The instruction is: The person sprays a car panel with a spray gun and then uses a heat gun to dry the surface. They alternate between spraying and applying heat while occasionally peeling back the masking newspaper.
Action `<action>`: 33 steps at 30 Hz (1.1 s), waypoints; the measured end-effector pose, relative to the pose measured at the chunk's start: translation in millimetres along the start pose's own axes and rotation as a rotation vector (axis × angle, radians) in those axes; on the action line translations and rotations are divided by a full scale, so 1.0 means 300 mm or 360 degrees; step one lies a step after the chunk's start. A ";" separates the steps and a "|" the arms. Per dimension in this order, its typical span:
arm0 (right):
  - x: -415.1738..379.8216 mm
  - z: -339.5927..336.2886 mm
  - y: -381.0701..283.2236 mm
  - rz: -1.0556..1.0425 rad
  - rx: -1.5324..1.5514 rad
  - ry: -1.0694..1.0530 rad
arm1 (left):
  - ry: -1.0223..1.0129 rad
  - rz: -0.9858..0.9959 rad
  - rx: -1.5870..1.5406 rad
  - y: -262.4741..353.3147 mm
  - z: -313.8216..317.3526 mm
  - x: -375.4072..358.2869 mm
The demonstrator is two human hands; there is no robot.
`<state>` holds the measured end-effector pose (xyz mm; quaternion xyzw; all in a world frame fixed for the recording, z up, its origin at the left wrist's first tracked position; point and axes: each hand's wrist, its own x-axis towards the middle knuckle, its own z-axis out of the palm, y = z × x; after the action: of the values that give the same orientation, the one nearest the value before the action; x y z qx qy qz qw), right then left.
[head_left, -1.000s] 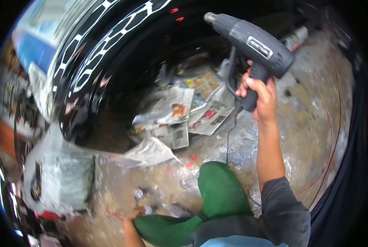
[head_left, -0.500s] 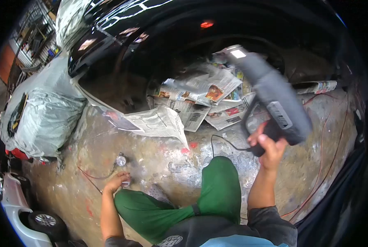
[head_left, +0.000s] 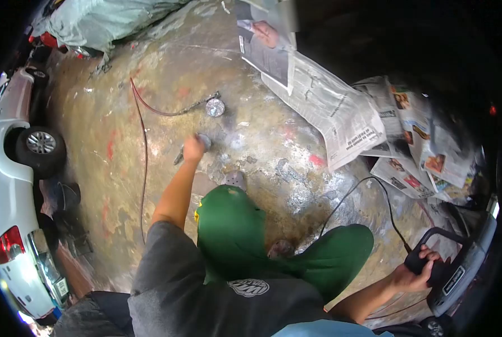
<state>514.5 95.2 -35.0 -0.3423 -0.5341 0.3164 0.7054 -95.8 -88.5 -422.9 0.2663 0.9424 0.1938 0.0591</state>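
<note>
Concrete floor (head_left: 150, 146), stained and blotched with paint, fills the head view, seen from above a crouching person in green trousers and a grey shirt. Newspaper sheets (head_left: 341, 112) lie spread over it at upper right, a red cable (head_left: 141, 146) runs down its left side, and a white car (head_left: 9, 168) stands at the left edge with a plastic-wrapped bulk (head_left: 105, 19) above it. A small round silver object (head_left: 215, 106) sits on the floor beside the cable's far end.

Half a second ago the view took in a glossy black car body above the papers; it has since swung left and down, so that body is gone from sight. The heat gun (head_left: 459, 269) was then held up at chest height in front of the papers; it is now low at the far right, near the floor, its black cord (head_left: 352, 196) trailing across the concrete.

The right hand (head_left: 416, 272) is clenched round the heat gun's handle, arm bent and lowered beside the knee. The left hand (head_left: 193, 149) reaches straight forward to the floor, fingers closed on a small grey object (head_left: 205, 140) just short of the silver one.
</note>
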 end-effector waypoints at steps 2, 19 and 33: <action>-0.011 -0.012 0.007 -0.0029 -0.0089 -0.0041 | 0.0195 -0.0054 -0.0062 0.088 -0.102 0.121; 0.183 -0.277 -0.094 -0.0218 -0.0162 0.0566 | -0.0348 0.0240 0.0382 -0.146 0.017 0.490; 0.138 -0.312 -0.142 -0.0099 -0.0233 0.0612 | -0.0712 0.0298 0.0645 0.034 -0.021 0.672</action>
<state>618.2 91.2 4.0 -0.4302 -0.4214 0.1835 0.7770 -263.9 23.2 -414.7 0.3943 0.8968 -0.0566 0.1924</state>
